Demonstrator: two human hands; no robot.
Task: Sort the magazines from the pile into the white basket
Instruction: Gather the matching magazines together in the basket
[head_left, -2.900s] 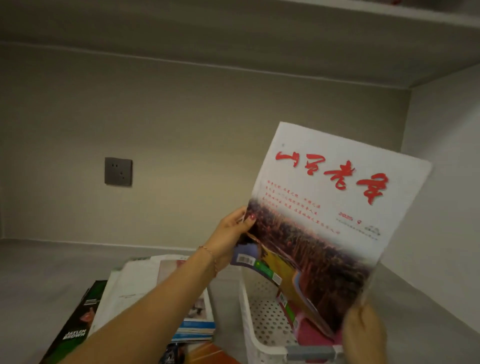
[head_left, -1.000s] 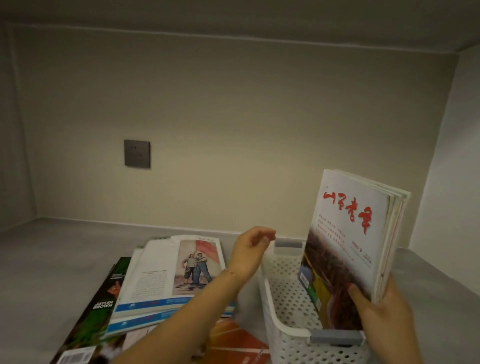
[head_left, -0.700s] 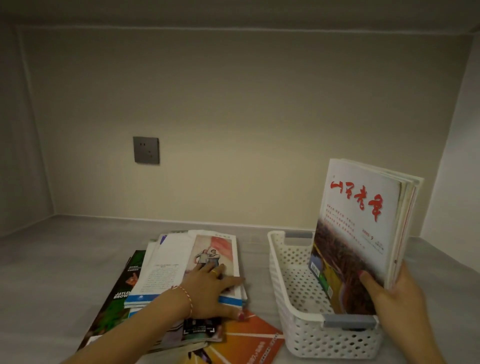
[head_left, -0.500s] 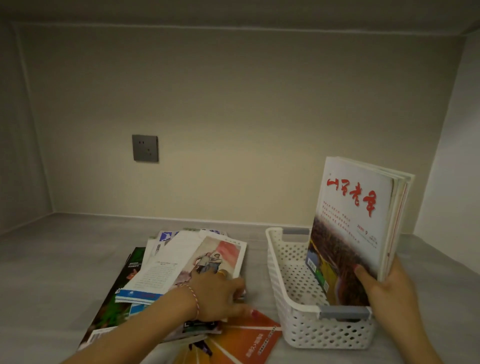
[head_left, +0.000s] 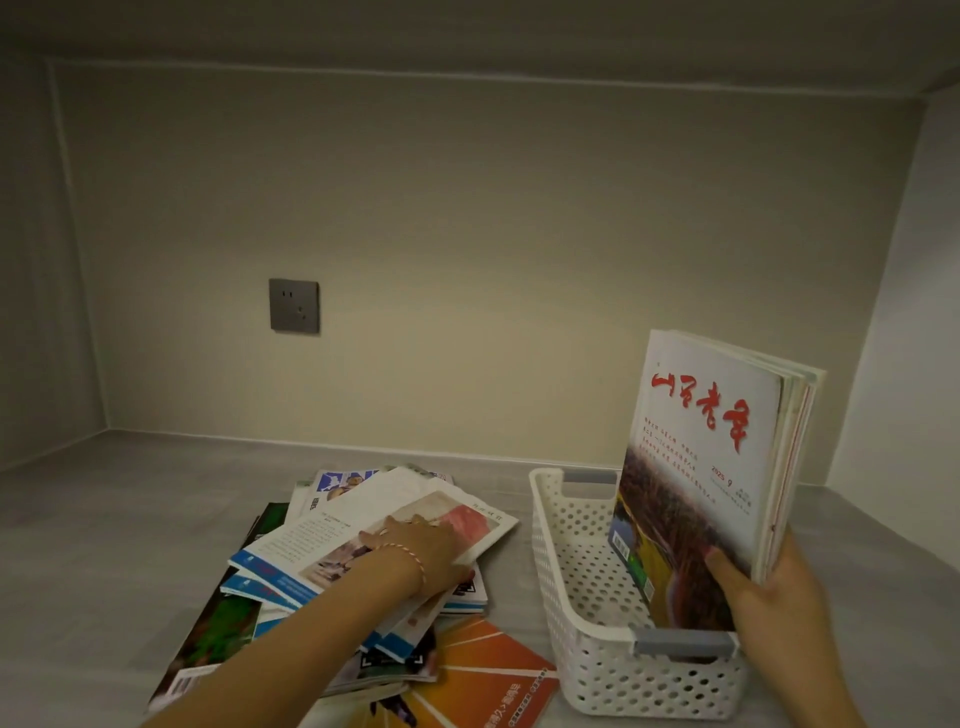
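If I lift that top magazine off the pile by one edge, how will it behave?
The top magazine looks thin and soft-covered, so it will probably droop. Its glossy cover may slide over the fanned pile beneath. The left hand spans it easily, suggesting it is light.

Grey wall socket (head_left: 294, 306) on beige back wall (head_left: 519, 260) — grey shelf surface (head_left: 104, 519) below.

Bare forearms, no sleeves; a thin red-and-white string bracelet (head_left: 410, 558) circles the left wrist, a ring (head_left: 383, 531) beyond it.
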